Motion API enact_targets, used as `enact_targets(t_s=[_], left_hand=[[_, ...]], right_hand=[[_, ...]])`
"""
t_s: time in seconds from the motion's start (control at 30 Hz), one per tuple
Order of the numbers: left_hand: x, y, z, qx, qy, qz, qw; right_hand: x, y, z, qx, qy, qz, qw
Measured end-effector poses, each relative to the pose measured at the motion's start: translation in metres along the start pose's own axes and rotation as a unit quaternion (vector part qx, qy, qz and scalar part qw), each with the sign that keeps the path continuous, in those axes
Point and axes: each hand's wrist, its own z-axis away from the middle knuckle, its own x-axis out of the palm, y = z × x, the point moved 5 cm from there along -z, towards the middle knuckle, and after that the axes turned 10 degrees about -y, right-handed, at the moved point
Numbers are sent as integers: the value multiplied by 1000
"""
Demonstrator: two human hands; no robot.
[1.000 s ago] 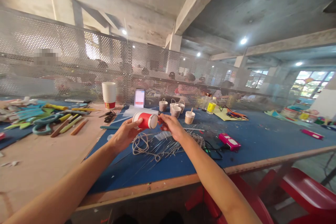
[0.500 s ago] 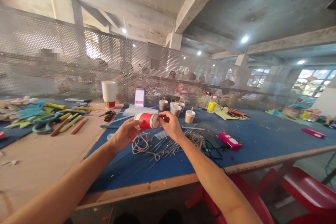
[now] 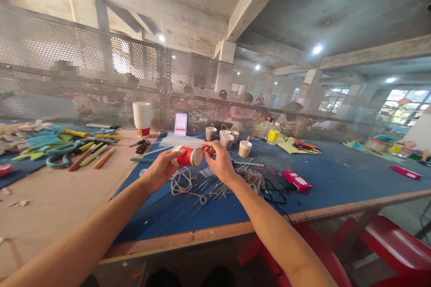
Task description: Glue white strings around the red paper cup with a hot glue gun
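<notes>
My left hand [image 3: 164, 166] is closed around a red and white paper cup [image 3: 186, 157], held on its side above the table with its base toward the right. Close by that base, the fingers of my right hand [image 3: 217, 157] are pinched together; a small yellowish bit shows among them, too small to name. I cannot tell whether the right fingertips touch the cup. Beneath both hands lie a loose coil of grey cord [image 3: 182, 184] and a heap of thin wires [image 3: 215, 188].
A stack of paper cups [image 3: 141, 119] and a phone [image 3: 181, 123] stand at the back. Several small cups with cord handles [image 3: 226, 138] are beyond my hands. Scissors [image 3: 62, 154] lie left, a pink device [image 3: 296, 181] right. A perforated metal screen [image 3: 151, 76] borders the table.
My right fingers have drawn slightly away from the cup's base, which now shows more fully. The cup has tilted a little. The whole view has shifted slightly.
</notes>
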Motion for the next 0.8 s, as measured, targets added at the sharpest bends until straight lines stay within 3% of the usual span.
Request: enact_targets(t_s=[0.3, 0.43, 0.63, 0.73, 0.8], left_hand=[[-3, 2, 1, 28, 51, -7, 998], [-13, 2, -1, 47, 96, -5, 994], [-20, 2, -3, 54, 112, 12, 992], [-20, 3, -2, 56, 112, 23, 992], [-20, 3, -2, 54, 113, 28, 992]], right_hand=[[-7, -15, 3, -24, 25, 1, 999], [-7, -26, 5, -52, 7, 32, 998], [-2, -39, 8, -103, -34, 89, 990], [-8, -33, 6, -86, -8, 93, 992], [-19, -20, 2, -30, 18, 104, 994]])
